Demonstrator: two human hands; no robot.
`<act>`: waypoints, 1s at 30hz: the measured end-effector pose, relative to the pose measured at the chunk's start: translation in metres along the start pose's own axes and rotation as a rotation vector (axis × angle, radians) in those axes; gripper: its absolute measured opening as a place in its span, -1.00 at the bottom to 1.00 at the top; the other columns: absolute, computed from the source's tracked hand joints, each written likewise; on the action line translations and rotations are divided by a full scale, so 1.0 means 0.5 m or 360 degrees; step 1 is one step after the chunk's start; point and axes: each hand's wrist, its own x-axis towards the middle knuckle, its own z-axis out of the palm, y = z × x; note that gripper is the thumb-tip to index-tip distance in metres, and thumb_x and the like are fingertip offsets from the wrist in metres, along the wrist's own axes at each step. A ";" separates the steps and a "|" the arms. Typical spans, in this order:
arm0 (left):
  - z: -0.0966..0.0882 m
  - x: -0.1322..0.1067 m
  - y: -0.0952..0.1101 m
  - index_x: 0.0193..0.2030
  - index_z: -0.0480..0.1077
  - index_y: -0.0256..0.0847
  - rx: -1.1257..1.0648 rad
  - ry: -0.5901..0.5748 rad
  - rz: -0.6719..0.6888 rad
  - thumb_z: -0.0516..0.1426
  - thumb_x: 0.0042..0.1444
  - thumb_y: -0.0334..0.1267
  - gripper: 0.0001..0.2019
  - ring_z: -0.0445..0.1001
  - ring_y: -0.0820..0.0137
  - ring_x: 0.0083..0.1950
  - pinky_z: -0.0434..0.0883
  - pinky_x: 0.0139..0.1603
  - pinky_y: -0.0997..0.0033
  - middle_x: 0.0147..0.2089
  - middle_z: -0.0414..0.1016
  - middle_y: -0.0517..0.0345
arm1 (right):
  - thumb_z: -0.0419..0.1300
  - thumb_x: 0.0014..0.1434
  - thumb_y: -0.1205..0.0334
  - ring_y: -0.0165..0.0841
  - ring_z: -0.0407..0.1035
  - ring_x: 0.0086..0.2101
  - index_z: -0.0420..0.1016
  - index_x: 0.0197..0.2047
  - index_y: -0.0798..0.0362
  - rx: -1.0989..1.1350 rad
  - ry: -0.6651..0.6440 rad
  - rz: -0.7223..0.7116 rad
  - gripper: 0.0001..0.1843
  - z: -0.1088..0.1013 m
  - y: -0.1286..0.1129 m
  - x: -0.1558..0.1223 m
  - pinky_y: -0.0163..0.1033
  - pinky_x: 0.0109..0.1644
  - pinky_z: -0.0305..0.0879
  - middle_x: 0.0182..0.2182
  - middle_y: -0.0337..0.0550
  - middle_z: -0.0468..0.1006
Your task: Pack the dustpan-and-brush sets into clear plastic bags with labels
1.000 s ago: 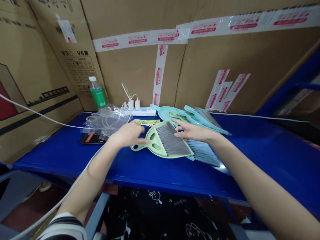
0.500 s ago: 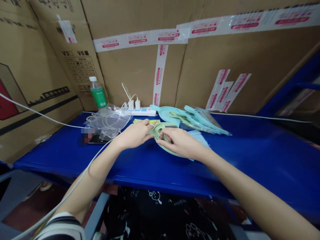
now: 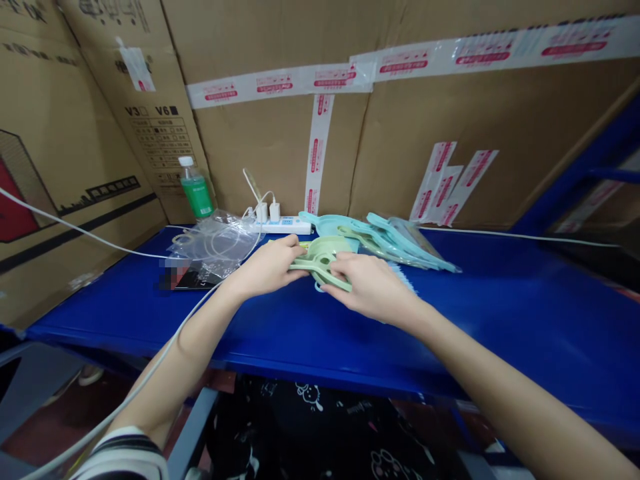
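Note:
A small pale green dustpan [image 3: 327,248], with a matching green handled piece lying against it, is held low over the blue table. My left hand [image 3: 277,265] is closed round the handle end at its left. At the right, the fingers of my right hand [image 3: 367,283] pinch the edge of the green piece. Light blue bristles [image 3: 404,277] show behind my right hand; which piece they belong to is hidden. Just beyond lie light blue dustpans [image 3: 337,225], and further right more blue and green pieces are in clear plastic bags [image 3: 410,245].
On the blue table [image 3: 280,327], a power strip [image 3: 283,225] with white chargers stands against the cardboard wall [image 3: 265,147]. To the left are a green bottle [image 3: 197,190], a crumpled clear bag [image 3: 215,240] and a dark flat box [image 3: 195,279]. A white cable [image 3: 175,333] crosses near my left arm.
The green pieces have been turned and raised a little, so the handled piece now faces me. My right fingers have moved from inside the pan to its right edge.

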 end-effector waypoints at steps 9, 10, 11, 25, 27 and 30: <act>0.004 0.010 -0.042 0.03 0.40 -0.28 0.0079 0.0348 -0.0193 0.08 0.22 -0.31 -0.74 0.40 0.21 -0.01 0.38 0.05 0.18 -0.06 0.38 -0.04 | -0.09 0.28 0.20 -0.14 0.48 -0.40 0.61 -0.23 0.17 -0.0574 -0.0125 0.0457 -0.56 -0.037 -0.001 -0.016 -0.19 -0.44 0.19 -0.28 0.20 0.58; 0.007 0.013 -0.048 0.04 0.40 -0.30 0.0103 0.0362 -0.0230 0.08 0.22 -0.32 -0.73 0.39 0.19 0.01 0.37 0.07 0.17 -0.04 0.38 -0.06 | -0.07 0.27 0.26 -0.10 0.50 -0.35 0.61 -0.22 0.18 -0.0586 -0.0212 0.0501 -0.59 -0.038 0.001 -0.016 -0.17 -0.41 0.23 -0.27 0.22 0.58; 0.010 0.017 -0.053 0.05 0.39 -0.31 0.0124 0.0373 -0.0266 0.07 0.22 -0.33 -0.72 0.38 0.18 0.03 0.36 0.08 0.15 -0.02 0.38 -0.07 | -0.05 0.25 0.30 -0.07 0.51 -0.31 0.61 -0.20 0.18 -0.0591 -0.0303 0.0513 -0.62 -0.037 0.003 -0.016 -0.16 -0.38 0.26 -0.26 0.24 0.59; 0.019 0.110 -0.084 0.15 0.36 -0.25 0.0197 0.0225 -0.0635 0.01 0.24 -0.32 -0.64 0.35 0.13 0.14 0.26 0.19 0.16 0.10 0.35 -0.10 | 0.08 0.28 0.14 -0.07 0.51 -0.20 0.56 -0.17 0.19 -0.0464 -0.0807 0.0140 -0.68 -0.042 0.018 -0.021 -0.17 -0.29 0.32 -0.26 0.17 0.61; 0.022 0.130 -0.088 0.14 0.38 -0.24 0.0185 0.0185 -0.0644 0.02 0.22 -0.34 -0.64 0.37 0.14 0.12 0.27 0.18 0.18 0.09 0.36 -0.09 | 0.10 0.27 0.12 -0.08 0.51 -0.20 0.56 -0.17 0.17 -0.0457 -0.0821 0.0138 -0.68 -0.042 0.017 -0.020 -0.18 -0.28 0.32 -0.25 0.16 0.61; 0.026 0.157 -0.094 0.13 0.39 -0.23 0.0180 0.0140 -0.0641 0.02 0.19 -0.36 -0.63 0.37 0.17 0.13 0.26 0.20 0.20 0.07 0.38 -0.07 | 0.12 0.27 0.09 -0.09 0.51 -0.17 0.56 -0.15 0.17 -0.0443 -0.0811 0.0134 -0.68 -0.038 0.013 -0.018 -0.19 -0.26 0.32 -0.21 0.17 0.61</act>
